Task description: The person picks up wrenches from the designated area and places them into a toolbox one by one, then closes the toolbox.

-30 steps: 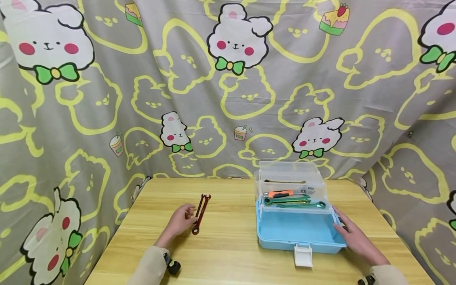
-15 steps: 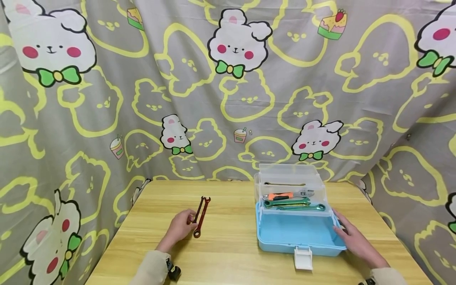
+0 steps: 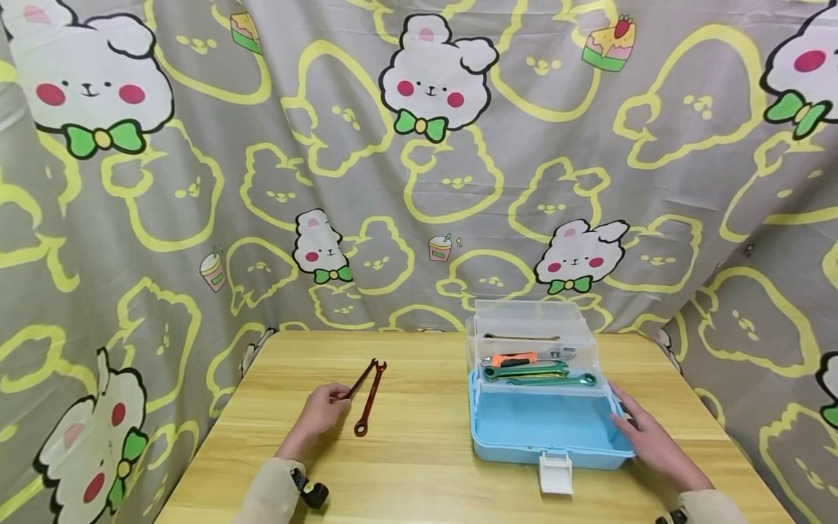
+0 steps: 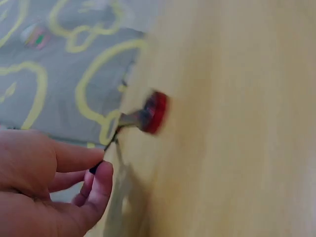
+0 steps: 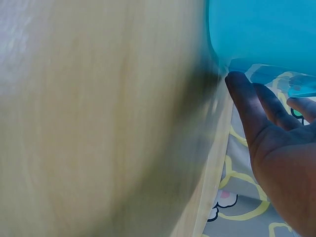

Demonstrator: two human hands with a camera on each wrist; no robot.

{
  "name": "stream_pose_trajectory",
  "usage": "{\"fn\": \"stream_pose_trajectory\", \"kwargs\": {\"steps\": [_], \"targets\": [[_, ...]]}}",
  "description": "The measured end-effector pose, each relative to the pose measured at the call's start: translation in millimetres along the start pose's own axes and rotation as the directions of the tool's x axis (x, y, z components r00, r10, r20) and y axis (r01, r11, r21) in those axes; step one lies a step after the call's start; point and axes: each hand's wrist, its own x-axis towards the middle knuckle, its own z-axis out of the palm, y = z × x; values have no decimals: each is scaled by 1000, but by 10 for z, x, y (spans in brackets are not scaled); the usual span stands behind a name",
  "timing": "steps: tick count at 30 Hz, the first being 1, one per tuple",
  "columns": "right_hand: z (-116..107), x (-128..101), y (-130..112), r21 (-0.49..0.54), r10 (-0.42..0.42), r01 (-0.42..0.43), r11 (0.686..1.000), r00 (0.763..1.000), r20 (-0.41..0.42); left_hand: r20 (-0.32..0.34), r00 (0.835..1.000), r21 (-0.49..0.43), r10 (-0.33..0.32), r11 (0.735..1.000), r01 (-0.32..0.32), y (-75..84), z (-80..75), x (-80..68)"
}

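Observation:
My left hand (image 3: 334,399) pinches the near end of a thin dark wrench (image 3: 360,377), which slants up and to the right over the wooden table (image 3: 419,466). A red wrench (image 3: 369,400) lies just right of it. The left wrist view shows my fingertips (image 4: 102,170) on the dark wrench's tip and the blurred red wrench (image 4: 154,112) beyond. My right hand (image 3: 630,424) rests with straight fingers against the right side of an open blue toolbox (image 3: 511,453). In the right wrist view my right hand (image 5: 276,148) lies beside the blue toolbox (image 5: 261,29).
A clear tray (image 3: 524,320) sits raised at the back of the toolbox, holding green wrenches (image 3: 530,372) and an orange-handled tool (image 3: 513,359). A white latch (image 3: 555,471) hangs at the box's front. A cartoon-print curtain (image 3: 419,182) surrounds the table.
My left hand has taken the dark wrench by its near end and swung that end left, away from the red wrench. The right hand has stayed at the toolbox.

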Motion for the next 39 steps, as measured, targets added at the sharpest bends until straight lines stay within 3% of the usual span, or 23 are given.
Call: {"fn": "stream_pose_trajectory", "kwargs": {"steps": [3,8,20,31,39], "targets": [[0,4,2,-4,6,-6,1000,1000,3,19,993,-183,-116,976,117,-5,-50,-4],[-8,14,-3,-10,30,-30,1000,999,14,31,986,-257,-164,952,167,-23,-107,-9],[-9,-8,-21,9,17,-17,1000,1000,1,22,985,-304,-169,938,167,-25,-121,27],[-1,1,-14,8,40,-41,999,999,13,12,986,-483,-168,862,153,52,-209,37],[0,3,-16,5,34,-34,999,999,8,21,991,-534,-130,837,121,103,-296,51]]}}
